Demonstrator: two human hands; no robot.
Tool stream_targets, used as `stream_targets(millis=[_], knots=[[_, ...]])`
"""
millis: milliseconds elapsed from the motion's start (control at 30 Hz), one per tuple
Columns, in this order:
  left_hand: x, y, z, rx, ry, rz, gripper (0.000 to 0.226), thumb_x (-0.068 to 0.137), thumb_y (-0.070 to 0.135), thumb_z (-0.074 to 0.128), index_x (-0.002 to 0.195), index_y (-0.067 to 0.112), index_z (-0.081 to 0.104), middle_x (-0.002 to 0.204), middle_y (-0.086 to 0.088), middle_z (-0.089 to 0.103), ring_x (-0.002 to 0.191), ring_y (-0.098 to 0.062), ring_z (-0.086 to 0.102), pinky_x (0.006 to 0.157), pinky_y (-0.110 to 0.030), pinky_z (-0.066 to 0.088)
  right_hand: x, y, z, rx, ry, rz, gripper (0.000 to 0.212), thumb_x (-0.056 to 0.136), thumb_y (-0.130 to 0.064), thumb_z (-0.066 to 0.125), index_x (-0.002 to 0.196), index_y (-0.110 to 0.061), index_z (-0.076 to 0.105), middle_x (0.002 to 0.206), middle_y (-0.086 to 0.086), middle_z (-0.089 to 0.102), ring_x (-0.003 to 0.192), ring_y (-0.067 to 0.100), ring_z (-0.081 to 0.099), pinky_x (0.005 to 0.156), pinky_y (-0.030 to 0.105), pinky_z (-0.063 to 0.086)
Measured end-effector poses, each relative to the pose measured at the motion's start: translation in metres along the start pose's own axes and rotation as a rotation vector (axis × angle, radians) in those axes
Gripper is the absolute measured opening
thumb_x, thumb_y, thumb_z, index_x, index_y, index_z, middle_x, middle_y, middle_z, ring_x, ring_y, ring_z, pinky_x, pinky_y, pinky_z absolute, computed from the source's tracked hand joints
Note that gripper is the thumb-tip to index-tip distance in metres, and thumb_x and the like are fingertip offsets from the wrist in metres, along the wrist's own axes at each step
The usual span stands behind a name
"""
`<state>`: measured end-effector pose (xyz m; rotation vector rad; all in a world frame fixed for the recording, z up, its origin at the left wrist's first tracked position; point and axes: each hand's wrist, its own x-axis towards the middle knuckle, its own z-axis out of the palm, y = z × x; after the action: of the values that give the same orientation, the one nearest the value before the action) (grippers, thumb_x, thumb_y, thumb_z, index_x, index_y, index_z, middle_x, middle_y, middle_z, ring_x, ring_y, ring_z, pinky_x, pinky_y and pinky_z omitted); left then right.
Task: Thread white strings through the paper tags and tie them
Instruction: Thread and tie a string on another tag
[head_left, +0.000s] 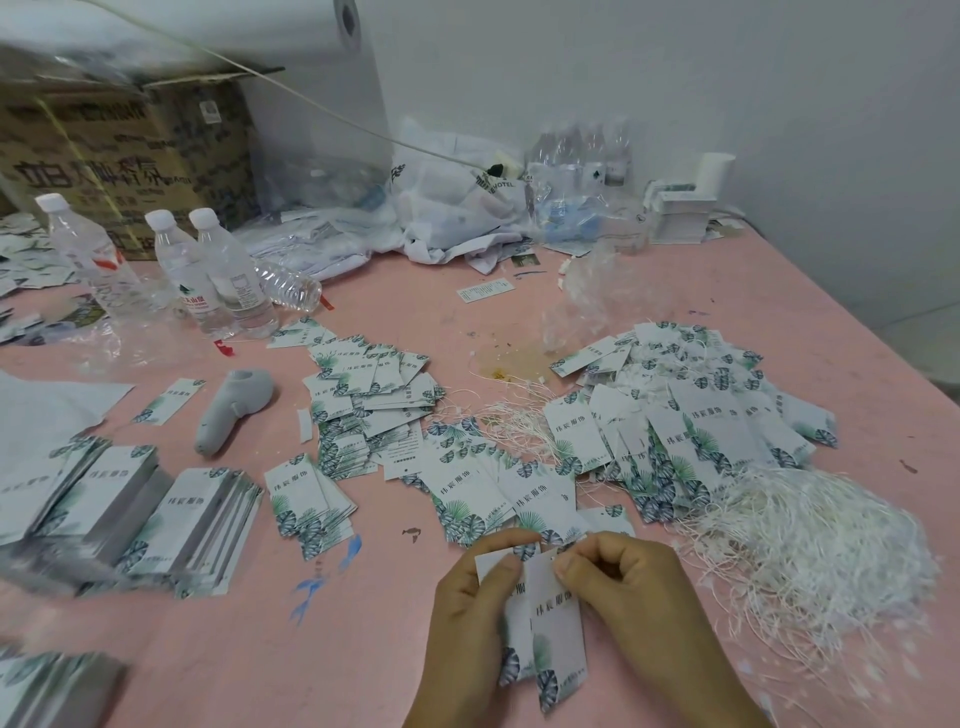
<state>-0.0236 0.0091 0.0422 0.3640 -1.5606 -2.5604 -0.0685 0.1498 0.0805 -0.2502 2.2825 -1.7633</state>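
Both hands' fingers (566, 569) pinch the paper tags (553, 623) at their top edge.

blurred tag stacks (57, 680) cut off lower left

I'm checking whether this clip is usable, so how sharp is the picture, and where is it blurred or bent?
Head view: the centre is sharp, print on the held tags readable between the left hand and right hand; the tag stacks at the lower left edge smear; the cardboard box is soft; the wide lens bows the table edge; lighting is flat, shadows faint.
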Motion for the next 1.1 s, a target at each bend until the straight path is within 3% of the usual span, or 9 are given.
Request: stream_targets(millis=[100,267,567,733,1000,1100], knots=[[-0.0004,0.0009,0.0004,0.050,-0.005,0.015,0.028,0.070,0.033,0.079,0.095,0.020,0.076,0.077,-0.016,0.073,0.063,-0.024,0.067,0.054,-0.031,0.053,0.0008,0.0023,-0.0003,-0.007,-0.027,0.013,0.021,0.084,-0.020,0.073,0.064,-0.024,0.071,0.051,-0.007,0.059,0.046,-0.001,0.047,0.047,0.011,0.037],[0.0006,0.0000,-0.0001,0.069,-0.006,0.038,0.040,0.059,0.034,0.088,0.094,0.021,0.076,0.083,-0.016,0.074,0.067,-0.025,0.068,0.058,-0.034,0.055,0.0016,0.0044,-0.0024,0.001,-0.079,0.049,0.018,0.085,-0.027,0.073,0.070,-0.017,0.072,0.052,-0.005,0.056,0.047,0.007,0.043,0.046,0.016,0.036],[0.0012,0.0001,-0.0007,0.116,0.034,0.070,0.041,0.051,0.032,0.090,0.088,0.022,0.075,0.077,-0.013,0.073,0.063,-0.023,0.064,0.057,-0.037,0.055,0.0019,-0.0010,-0.0022,0.137,-0.152,0.158,0.031,0.083,-0.018,0.073,0.054,-0.021,0.066,0.046,-0.004,0.048,0.041,0.008,0.034,0.042,0.016,0.029],[0.0016,-0.0018,-0.0035,0.155,0.047,0.081,0.037,0.056,0.030,0.090,0.088,0.022,0.075,0.079,-0.009,0.072,0.064,-0.020,0.063,0.056,-0.035,0.052,0.0015,-0.0025,-0.0029,0.175,-0.165,0.181,0.036,0.084,-0.016,0.073,0.050,-0.022,0.064,0.045,-0.006,0.051,0.039,0.004,0.040,0.042,0.013,0.032],[0.0030,-0.0030,-0.0040,0.137,0.027,0.076,0.036,0.056,0.029,0.090,0.085,0.019,0.072,0.076,-0.008,0.070,0.060,-0.018,0.061,0.052,-0.031,0.050,0.0006,-0.0029,-0.0044,0.213,-0.203,0.218,0.030,0.083,-0.017,0.073,0.054,-0.019,0.066,0.047,-0.003,0.051,0.038,0.004,0.037,0.040,0.012,0.030],[0.0050,-0.0031,-0.0041,0.059,0.076,0.063,0.033,0.055,0.023,0.087,0.082,0.016,0.070,0.077,-0.014,0.068,0.060,-0.024,0.060,0.053,-0.032,0.050,0.0011,-0.0028,-0.0073,0.218,-0.221,0.259,0.026,0.086,-0.027,0.070,0.061,-0.016,0.069,0.050,-0.001,0.053,0.037,0.007,0.035,0.038,0.016,0.025]])
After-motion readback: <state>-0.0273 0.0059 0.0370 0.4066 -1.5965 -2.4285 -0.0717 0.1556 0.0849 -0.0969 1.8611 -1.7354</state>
